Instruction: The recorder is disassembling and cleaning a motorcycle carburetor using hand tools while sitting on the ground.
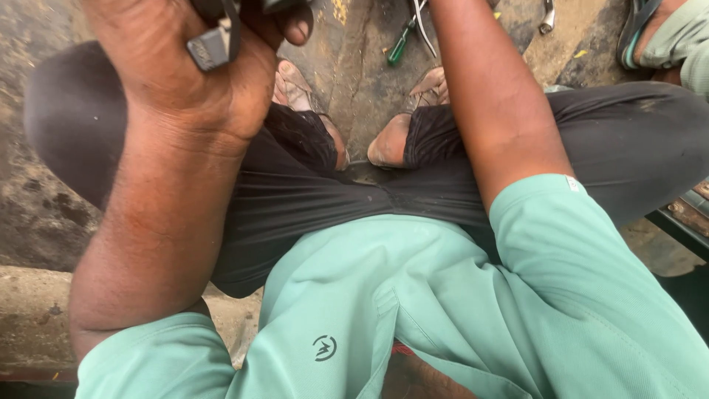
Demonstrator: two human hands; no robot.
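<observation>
While I look down past my own chest, my left hand (188, 70) is raised close to the camera, fingers curled firmly round a dark object with a small grey rectangular piece (210, 48) jutting out just beside the knuckles; the thumb tip presses over the top of it, which I judge keeps it from twisting. Most of that object runs above the grip and out of view, so I cannot tell what it is. My right forearm (491, 111) stretches forward, well apart from the left grip, and its hand passes beyond the upper edge, so whether it is holding anything is hidden. Below and beyond the grip I sit low with knees spread, dark trousers (317, 196) and a green shirt (443, 310), both feet (399, 133) planted on stained, grimy ground (44, 214). Farther ahead of the grip lies a green-handled screwdriver (399, 46), near some pale cables.
</observation>
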